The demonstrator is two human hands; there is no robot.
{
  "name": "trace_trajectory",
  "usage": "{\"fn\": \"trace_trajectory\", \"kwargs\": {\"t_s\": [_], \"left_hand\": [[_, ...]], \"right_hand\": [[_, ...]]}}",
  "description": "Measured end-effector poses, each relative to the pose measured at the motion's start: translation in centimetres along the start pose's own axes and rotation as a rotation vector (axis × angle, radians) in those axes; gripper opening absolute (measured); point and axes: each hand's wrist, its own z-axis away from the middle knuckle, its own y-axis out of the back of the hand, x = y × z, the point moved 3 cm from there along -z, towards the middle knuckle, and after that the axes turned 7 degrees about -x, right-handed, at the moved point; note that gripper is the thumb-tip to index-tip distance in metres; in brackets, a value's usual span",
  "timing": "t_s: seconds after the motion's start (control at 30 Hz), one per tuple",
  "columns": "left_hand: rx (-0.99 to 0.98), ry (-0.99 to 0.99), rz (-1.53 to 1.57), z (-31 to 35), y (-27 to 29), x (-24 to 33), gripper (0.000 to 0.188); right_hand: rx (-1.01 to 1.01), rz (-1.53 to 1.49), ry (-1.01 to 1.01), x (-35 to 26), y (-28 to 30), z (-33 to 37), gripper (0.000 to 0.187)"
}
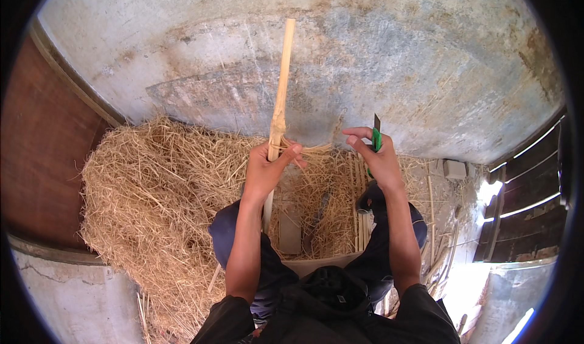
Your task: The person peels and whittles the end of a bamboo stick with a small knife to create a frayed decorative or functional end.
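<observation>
My left hand (261, 173) is wrapped round a pale bamboo stick (283, 79), which stands nearly upright in front of me with a knobbly joint just above the fingers. Thin pale strands (316, 149) trail from beside that hand toward the right; whether they are shavings or straw I cannot tell. In my right hand (384, 164) is a green-handled cutter knife (376, 140), its dark blade pointing up and away from the stick. The thumb and forefinger of this hand reach toward the strands without visibly touching them. Part of the stick's lower length is hidden behind the left hand.
A big heap of straw or shavings (152, 186) fills the left side and spreads between my legs. Ahead rises a stained wall (389, 70). Long thin sticks (360, 225) lie by my right leg, near a pale block (454, 169). A brown panel (48, 149) stands far left.
</observation>
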Motion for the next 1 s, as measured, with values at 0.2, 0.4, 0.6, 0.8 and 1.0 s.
{"fn": "trace_trajectory", "kwargs": {"t_s": [0.2, 0.4, 0.6, 0.8, 1.0], "left_hand": [[-0.017, -0.007, -0.009, 0.2, 0.1, 0.0, 0.021], [-0.023, -0.018, -0.043, 0.1, -0.1, -0.4, 0.02], [-0.054, -0.029, -0.113, 0.3, -0.3, -0.1, 0.015], [-0.106, -0.023, -0.153, 0.3, -0.9, 0.0, 0.018], [-0.057, -0.043, -0.132, 0.6, -1.4, 0.9, 0.032]], "right_hand": [[0.033, -0.084, -0.014, -1.4, -1.0, 0.4, 0.026], [0.027, -0.043, 0.021, -0.1, -2.0, 0.5, 0.027], [0.02, -0.077, 0.007, -0.5, -3.1, 0.6, 0.02], [0.039, -0.212, 0.069, 0.7, -4.0, 0.4, 0.018], [-0.031, -0.021, -0.014, -0.1, -5.0, 1.2, 0.012]]}}
